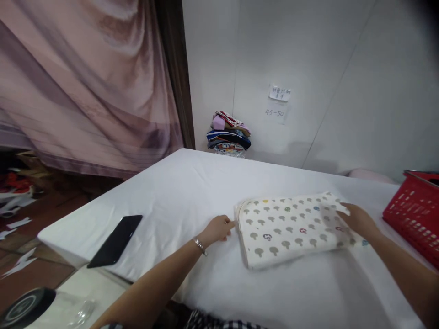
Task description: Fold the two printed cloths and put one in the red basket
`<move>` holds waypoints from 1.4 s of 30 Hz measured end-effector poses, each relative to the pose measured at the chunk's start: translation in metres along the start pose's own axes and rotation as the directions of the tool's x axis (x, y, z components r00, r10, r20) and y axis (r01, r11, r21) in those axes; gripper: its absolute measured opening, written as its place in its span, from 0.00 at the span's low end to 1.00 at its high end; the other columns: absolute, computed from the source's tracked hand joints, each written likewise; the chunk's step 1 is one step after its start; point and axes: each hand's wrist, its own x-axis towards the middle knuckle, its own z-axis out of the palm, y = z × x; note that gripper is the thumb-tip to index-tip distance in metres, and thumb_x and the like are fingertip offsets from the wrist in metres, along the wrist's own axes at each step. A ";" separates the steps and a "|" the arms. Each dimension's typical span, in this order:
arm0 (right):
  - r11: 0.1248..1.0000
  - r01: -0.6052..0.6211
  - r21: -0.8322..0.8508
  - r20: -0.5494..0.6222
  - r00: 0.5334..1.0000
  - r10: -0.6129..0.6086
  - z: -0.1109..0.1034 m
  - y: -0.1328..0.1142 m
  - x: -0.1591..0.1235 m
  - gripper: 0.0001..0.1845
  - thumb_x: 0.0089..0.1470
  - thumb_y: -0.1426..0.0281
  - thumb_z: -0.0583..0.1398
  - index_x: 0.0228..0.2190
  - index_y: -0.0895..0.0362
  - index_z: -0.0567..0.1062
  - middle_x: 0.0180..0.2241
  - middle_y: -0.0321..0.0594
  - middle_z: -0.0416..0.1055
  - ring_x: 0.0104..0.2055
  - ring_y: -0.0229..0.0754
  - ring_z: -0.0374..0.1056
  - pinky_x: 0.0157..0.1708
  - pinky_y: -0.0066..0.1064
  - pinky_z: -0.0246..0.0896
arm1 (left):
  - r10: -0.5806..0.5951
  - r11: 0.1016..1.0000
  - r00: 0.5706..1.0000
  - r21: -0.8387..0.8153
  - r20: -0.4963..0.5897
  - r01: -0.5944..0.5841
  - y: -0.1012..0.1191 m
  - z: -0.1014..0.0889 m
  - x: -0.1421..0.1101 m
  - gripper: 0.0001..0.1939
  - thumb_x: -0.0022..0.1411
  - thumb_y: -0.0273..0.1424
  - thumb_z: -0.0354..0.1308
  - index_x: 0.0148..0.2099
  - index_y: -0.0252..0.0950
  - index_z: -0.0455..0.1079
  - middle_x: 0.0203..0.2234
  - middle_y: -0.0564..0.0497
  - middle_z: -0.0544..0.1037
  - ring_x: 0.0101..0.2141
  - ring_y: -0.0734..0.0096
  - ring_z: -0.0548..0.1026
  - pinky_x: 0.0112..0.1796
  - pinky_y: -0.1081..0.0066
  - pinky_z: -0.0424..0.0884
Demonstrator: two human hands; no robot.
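Observation:
A folded white cloth [288,228] printed with small mushroom shapes lies flat on the white table [192,192]. My left hand [219,228] rests at the cloth's left edge, fingers curled and touching the fabric corner. My right hand [356,221] lies on the cloth's right end, fingers stretched flat over it, partly blurred. A thin bracelet sits on my left wrist.
A black phone [115,241] lies near the table's left edge. A red plastic basket [414,214] stands at the right. A stack of folded clothes [229,133] sits at the far wall under paper notes [279,93]. A pink curtain [85,82] hangs at the left.

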 end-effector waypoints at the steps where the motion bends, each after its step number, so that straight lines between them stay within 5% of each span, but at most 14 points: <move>1: 0.997 0.071 -0.002 0.018 0.997 -0.071 0.012 -0.022 -0.008 0.31 0.44 0.57 0.50 0.48 0.60 0.67 0.52 0.59 0.60 0.56 0.62 0.53 0.53 0.47 0.48 | 0.002 1.000 0.999 -0.018 -0.034 -0.003 0.001 -0.001 0.005 0.21 0.54 0.49 0.50 0.34 0.34 0.66 0.27 0.47 0.77 0.17 0.75 0.71 0.20 0.75 0.64; 4: 0.976 0.208 0.060 0.104 0.971 -0.213 0.047 -0.090 -0.042 0.29 0.50 0.55 0.48 0.49 0.56 0.66 0.55 0.49 0.60 0.56 0.56 0.55 0.51 0.43 0.54 | 0.070 0.998 0.981 0.012 -0.183 -0.069 0.006 -0.003 0.027 0.19 0.57 0.47 0.48 0.37 0.35 0.67 0.30 0.48 0.77 0.22 0.74 0.73 0.25 0.74 0.65; 8: 0.889 0.452 0.069 0.249 0.855 -0.454 0.082 -0.160 -0.096 0.30 0.54 0.52 0.45 0.54 0.51 0.62 0.60 0.39 0.50 0.61 0.49 0.45 0.57 0.45 0.44 | 0.156 0.985 0.926 0.118 -0.343 -0.123 0.014 0.000 0.051 0.16 0.59 0.42 0.47 0.37 0.36 0.68 0.35 0.47 0.76 0.35 0.68 0.73 0.34 0.71 0.64; 11: 0.806 0.592 0.018 0.373 0.744 -0.555 0.101 -0.185 -0.125 0.31 0.56 0.52 0.43 0.57 0.51 0.57 0.62 0.39 0.45 0.63 0.49 0.38 0.58 0.48 0.34 | 0.183 0.981 0.921 0.120 -0.345 -0.149 0.016 0.006 0.057 0.18 0.61 0.43 0.45 0.38 0.37 0.69 0.37 0.47 0.75 0.38 0.66 0.71 0.38 0.70 0.63; 14: 0.754 0.655 -0.037 0.418 0.696 -0.584 0.113 -0.192 -0.138 0.30 0.57 0.53 0.42 0.58 0.51 0.55 0.62 0.40 0.41 0.64 0.49 0.34 0.58 0.49 0.32 | 0.251 0.968 0.902 0.118 -0.352 -0.223 0.015 0.012 0.055 0.22 0.59 0.49 0.45 0.43 0.39 0.68 0.42 0.48 0.72 0.39 0.68 0.70 0.39 0.71 0.63; 17: 0.751 0.657 -0.064 0.434 0.696 -0.572 0.115 -0.191 -0.140 0.31 0.58 0.52 0.42 0.58 0.51 0.54 0.63 0.40 0.39 0.64 0.48 0.33 0.58 0.48 0.32 | 0.303 0.953 0.878 0.126 -0.371 -0.276 0.014 0.017 0.054 0.24 0.55 0.52 0.48 0.43 0.39 0.68 0.46 0.47 0.68 0.39 0.69 0.70 0.39 0.71 0.63; 22: 0.778 0.629 -0.018 0.462 0.695 -0.551 0.109 -0.192 -0.136 0.30 0.57 0.53 0.44 0.57 0.50 0.56 0.62 0.41 0.41 0.63 0.49 0.35 0.58 0.48 0.33 | 0.389 0.921 0.822 0.188 -0.415 -0.341 0.016 0.024 0.063 0.18 0.55 0.48 0.52 0.30 0.37 0.69 0.45 0.48 0.68 0.45 0.65 0.65 0.42 0.68 0.62; 29: 0.820 0.567 0.080 0.114 0.812 -0.572 0.115 -0.198 -0.059 0.25 0.56 0.63 0.49 0.53 0.57 0.64 0.57 0.47 0.56 0.60 0.48 0.48 0.56 0.45 0.45 | 0.384 0.915 0.825 0.047 -0.415 -0.402 0.014 0.028 0.078 0.19 0.60 0.40 0.47 0.24 0.37 0.70 0.38 0.49 0.73 0.45 0.68 0.65 0.46 0.69 0.61; 33: 0.872 0.488 0.049 0.148 0.859 -0.489 0.133 -0.208 -0.018 0.21 0.56 0.66 0.48 0.50 0.56 0.67 0.52 0.45 0.64 0.57 0.48 0.54 0.55 0.46 0.46 | 0.430 0.898 0.799 0.113 -0.420 -0.424 0.012 0.027 0.080 0.21 0.61 0.37 0.44 0.22 0.36 0.69 0.31 0.48 0.74 0.41 0.67 0.67 0.46 0.67 0.61; 38: 0.880 0.473 0.039 0.187 0.862 -0.471 0.151 -0.210 -0.010 0.17 0.57 0.65 0.47 0.43 0.53 0.72 0.46 0.41 0.70 0.50 0.45 0.62 0.54 0.48 0.44 | 0.536 0.844 0.719 0.301 -0.442 -0.444 0.010 0.027 0.079 0.20 0.62 0.36 0.44 0.23 0.35 0.69 0.29 0.46 0.72 0.40 0.66 0.66 0.45 0.65 0.62; 42: 0.862 0.495 0.107 0.030 0.865 -0.500 0.149 -0.197 -0.003 0.18 0.55 0.67 0.49 0.44 0.54 0.72 0.48 0.42 0.68 0.53 0.44 0.59 0.54 0.43 0.49 | 0.546 0.836 0.718 0.339 -0.433 -0.431 0.010 0.028 0.080 0.20 0.62 0.35 0.43 0.23 0.35 0.68 0.27 0.46 0.71 0.39 0.66 0.67 0.44 0.65 0.63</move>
